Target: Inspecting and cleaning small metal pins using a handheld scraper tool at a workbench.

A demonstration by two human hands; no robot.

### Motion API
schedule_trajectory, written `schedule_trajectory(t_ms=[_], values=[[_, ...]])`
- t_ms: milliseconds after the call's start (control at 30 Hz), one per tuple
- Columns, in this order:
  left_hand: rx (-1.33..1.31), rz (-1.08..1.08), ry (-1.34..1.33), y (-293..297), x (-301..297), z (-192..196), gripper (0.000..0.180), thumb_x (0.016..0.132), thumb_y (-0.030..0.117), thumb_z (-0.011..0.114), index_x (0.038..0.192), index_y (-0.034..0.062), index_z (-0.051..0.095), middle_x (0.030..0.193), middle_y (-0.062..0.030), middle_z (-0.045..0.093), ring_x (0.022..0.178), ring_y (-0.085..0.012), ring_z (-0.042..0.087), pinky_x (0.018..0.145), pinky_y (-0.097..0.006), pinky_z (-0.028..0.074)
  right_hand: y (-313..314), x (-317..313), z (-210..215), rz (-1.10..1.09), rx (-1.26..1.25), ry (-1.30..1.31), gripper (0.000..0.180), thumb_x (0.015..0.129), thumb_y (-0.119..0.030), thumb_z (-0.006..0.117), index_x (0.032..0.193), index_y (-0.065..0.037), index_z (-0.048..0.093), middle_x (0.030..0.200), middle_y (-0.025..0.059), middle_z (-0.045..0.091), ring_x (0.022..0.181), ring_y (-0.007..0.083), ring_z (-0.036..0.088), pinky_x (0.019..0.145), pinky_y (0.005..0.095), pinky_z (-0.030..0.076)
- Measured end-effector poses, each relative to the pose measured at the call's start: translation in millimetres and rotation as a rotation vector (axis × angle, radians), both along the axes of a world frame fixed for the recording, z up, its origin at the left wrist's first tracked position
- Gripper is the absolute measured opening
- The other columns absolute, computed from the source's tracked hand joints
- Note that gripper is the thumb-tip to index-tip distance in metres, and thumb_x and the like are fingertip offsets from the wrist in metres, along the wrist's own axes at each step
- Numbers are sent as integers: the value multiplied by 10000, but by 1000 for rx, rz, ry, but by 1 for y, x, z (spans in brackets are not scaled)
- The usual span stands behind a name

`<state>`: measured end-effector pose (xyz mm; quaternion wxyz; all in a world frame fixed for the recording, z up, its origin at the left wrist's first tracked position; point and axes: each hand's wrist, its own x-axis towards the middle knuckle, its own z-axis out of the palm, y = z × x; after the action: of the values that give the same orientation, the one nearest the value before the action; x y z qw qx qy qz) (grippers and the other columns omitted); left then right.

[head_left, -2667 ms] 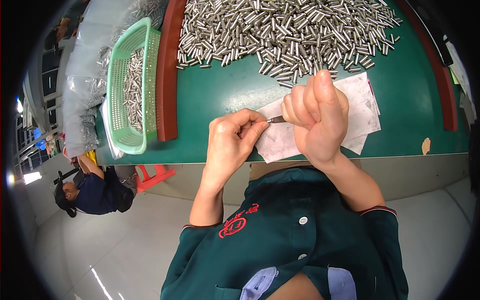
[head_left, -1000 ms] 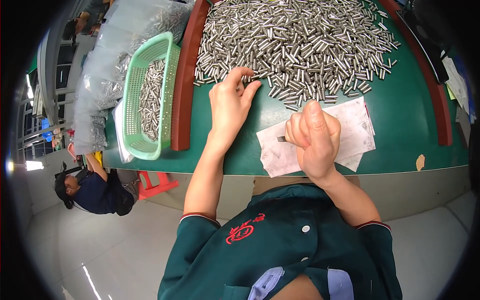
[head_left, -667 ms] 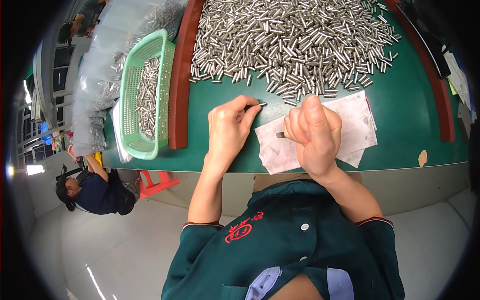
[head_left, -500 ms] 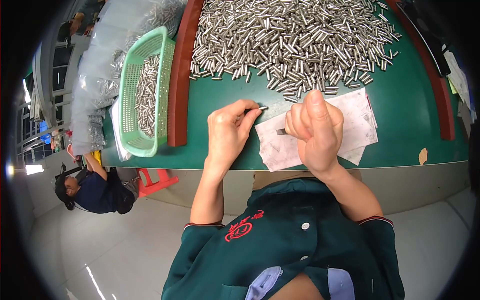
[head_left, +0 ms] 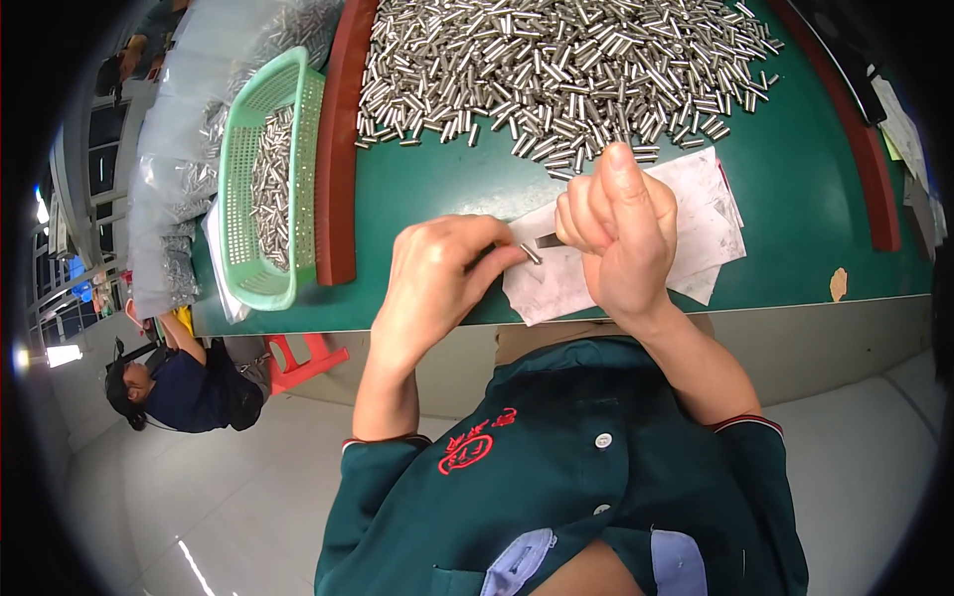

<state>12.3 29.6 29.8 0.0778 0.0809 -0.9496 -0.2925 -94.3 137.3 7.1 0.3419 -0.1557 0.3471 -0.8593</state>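
Observation:
Between thumb and forefinger, my left hand pinches a small shiny metal pin by one end. My right hand is closed in a fist, thumb up, around a tool whose flat grey metal blade sticks out to the left; its handle is hidden inside the fist. The blade's tip lies just above the pin, close to it. Under both, smudged white paper sheets lie on the green tabletop. Beyond my hands spreads a big heap of similar metal pins.
Left of a red-brown wooden rail stands a light green plastic basket holding more pins. Clear bags of pins line the far left. Another rail bounds the right side. A person sits at left near a red stool.
My left hand has moved down and turned, bringing the pin toward the blade, now over the paper. My right fist has shifted slightly, still gripping the tool.

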Motion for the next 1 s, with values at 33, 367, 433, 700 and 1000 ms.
schedule_trajectory(t_ms=[33, 367, 433, 700, 1000], values=[[68, 119, -57, 6, 3, -1, 131, 637, 67, 688, 702, 19, 585, 533, -57, 499, 438, -139, 419, 414, -260, 329, 0, -1, -2, -3, 4, 5, 420, 922, -247, 303, 528, -112, 247, 421, -24, 231, 389, 61, 153, 378, 230, 155], [75, 454, -68, 34, 5, -12, 134, 672, 94, 667, 682, 25, 552, 438, -58, 410, 372, -175, 416, 380, -285, 335, 0, -1, 0, 17, -3, 16, 413, 923, -246, 291, 532, -116, 258, 423, -30, 227, 387, 62, 144, 383, 231, 161], [54, 438, -72, 31, 6, -10, 93, 675, 70, 654, 692, 27, 573, 455, -69, 443, 386, -185, 441, 389, -288, 343, 3, -3, -1, 10, -38, -27, 421, 923, -252, 287, 525, -119, 257, 420, -31, 223, 385, 63, 142, 383, 233, 159], [37, 367, -41, 28, 4, -9, 59, 664, 52, 644, 685, 25, 595, 546, -99, 542, 449, -224, 509, 435, -296, 381, 4, -5, -4, 7, -121, -144, 437, 916, -232, 338, 512, -101, 236, 423, -30, 227, 398, 54, 158, 377, 237, 147], [80, 362, 18, 27, 5, -14, 77, 654, 1, 652, 707, 1, 596, 487, -44, 444, 416, -91, 344, 397, -227, 293, 3, -6, -4, 27, -156, -171, 434, 915, -240, 337, 516, -102, 238, 422, -28, 228, 391, 55, 150, 375, 237, 140]])
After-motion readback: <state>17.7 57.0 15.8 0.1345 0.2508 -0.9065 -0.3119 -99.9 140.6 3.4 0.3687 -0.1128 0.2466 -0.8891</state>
